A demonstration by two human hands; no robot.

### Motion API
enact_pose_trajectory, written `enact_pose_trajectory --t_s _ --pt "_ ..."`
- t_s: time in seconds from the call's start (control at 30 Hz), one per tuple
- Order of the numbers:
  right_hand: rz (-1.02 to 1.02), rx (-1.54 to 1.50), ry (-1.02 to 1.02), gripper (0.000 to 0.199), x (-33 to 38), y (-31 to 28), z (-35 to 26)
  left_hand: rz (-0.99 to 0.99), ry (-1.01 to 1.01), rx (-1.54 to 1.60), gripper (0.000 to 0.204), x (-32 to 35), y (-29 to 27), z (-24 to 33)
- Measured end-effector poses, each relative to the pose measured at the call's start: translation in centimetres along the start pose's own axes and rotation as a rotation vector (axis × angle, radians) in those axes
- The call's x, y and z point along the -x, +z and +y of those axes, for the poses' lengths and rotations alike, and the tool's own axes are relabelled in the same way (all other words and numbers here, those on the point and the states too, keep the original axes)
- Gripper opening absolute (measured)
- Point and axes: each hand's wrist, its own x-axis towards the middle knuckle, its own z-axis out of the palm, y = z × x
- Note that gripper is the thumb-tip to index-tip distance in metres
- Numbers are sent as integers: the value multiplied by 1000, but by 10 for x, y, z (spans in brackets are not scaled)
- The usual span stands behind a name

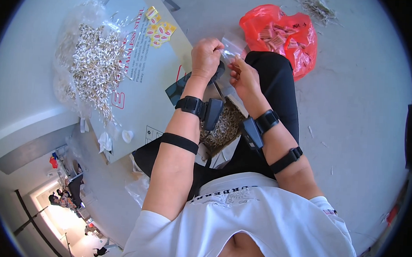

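Note:
My left hand point(205, 57) is closed, its fingertips pinching one edge of a small clear plastic bag point(234, 41). On the bag's near side, my right hand point(246, 77) has its fingers curled in, thumb and forefinger pinched at the plastic. The two hands are close together above my knees. Below them, between my legs, a cardboard box point(236, 105) holds many short thin pale sticks point(224, 124). Left of my hands, a heap of white-tipped cotton swabs point(96, 59) spills from a large clear bag point(64, 53) onto a printed board point(145, 98). Small yellow printed cards point(160, 33) lie near its far edge.
On the floor ahead to the right sits an open red plastic bag point(305, 54) with pinkish bundles point(275, 37) inside. Loose sticks point(318, 8) are piled beyond it. Crumpled white scraps point(105, 142) lie at the board's near corner. Other people point(64, 199) appear far off at lower left.

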Motion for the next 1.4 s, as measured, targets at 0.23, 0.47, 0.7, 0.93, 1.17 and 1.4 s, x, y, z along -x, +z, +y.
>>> enact_pose_trajectory --t_s 0.23,0.47,0.7,0.93,1.17,1.4 --pt "7 -73 69 14 -8 1 7 -100 -30 87 11 7 -8 -7" --pt "-86 24 -96 11 12 2 15 -219 -57 217 18 15 -38 -12" --pt "-71 224 -291 10 35 18 28 -281 -277 413 13 15 -52 -13" --pt "-49 492 -340 16 31 16 58 -382 -161 229 14 25 -69 -33" --pt "-64 663 -501 24 9 17 82 -287 -127 -50 9 40 -76 -49" --pt "-21 655 -547 48 19 18 74 -203 -147 -222 10 45 -73 -44"
